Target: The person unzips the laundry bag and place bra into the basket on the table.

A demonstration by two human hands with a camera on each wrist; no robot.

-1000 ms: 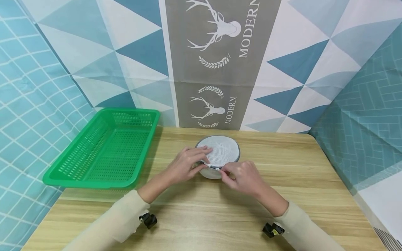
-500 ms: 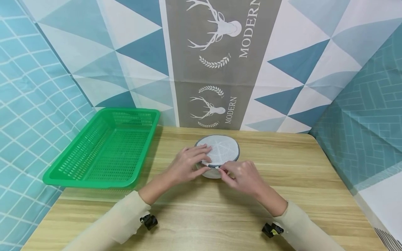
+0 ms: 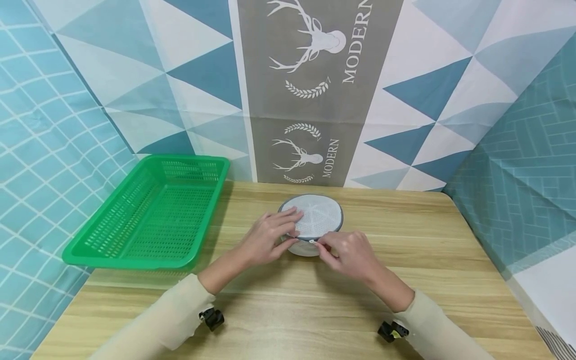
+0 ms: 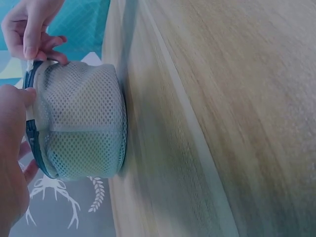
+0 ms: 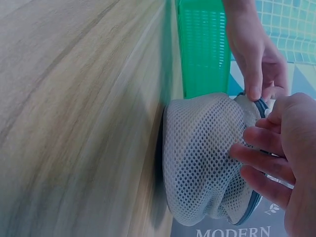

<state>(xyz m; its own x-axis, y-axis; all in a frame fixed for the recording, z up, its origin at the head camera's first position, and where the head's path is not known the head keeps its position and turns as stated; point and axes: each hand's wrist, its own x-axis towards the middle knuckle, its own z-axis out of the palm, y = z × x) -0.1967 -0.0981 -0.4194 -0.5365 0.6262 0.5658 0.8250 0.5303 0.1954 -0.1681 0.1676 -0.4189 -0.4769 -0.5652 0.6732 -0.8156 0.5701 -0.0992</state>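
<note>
A round white mesh laundry bag [image 3: 318, 215] with a dark grey zipped rim stands upright on the table. My left hand [image 3: 267, 237] lies at the rim's left front, fingers over the lid and thumb against the edge, pinching it. With thumb and forefinger, my right hand [image 3: 347, 254] pinches the small white zipper pull [image 3: 312, 242] at the front of the rim. In the left wrist view the mesh side wall [image 4: 81, 98] appears smooth and rounded. The right wrist view shows the wall [image 5: 197, 158] creased near the rim, with my other right fingers loosely bent beside it.
A green plastic basket [image 3: 189, 240] with perforated walls stands at the left of the wooden table [image 3: 405, 230]. Patterned sheets [image 3: 310, 110] rise behind the table and along both sides. A black wrist camera [image 3: 211, 318] sits on each sleeve.
The left thumb and fingers have shifted slightly along the rim, and the bag has moved a touch to the left. The right hand stays at the zipper pull.
</note>
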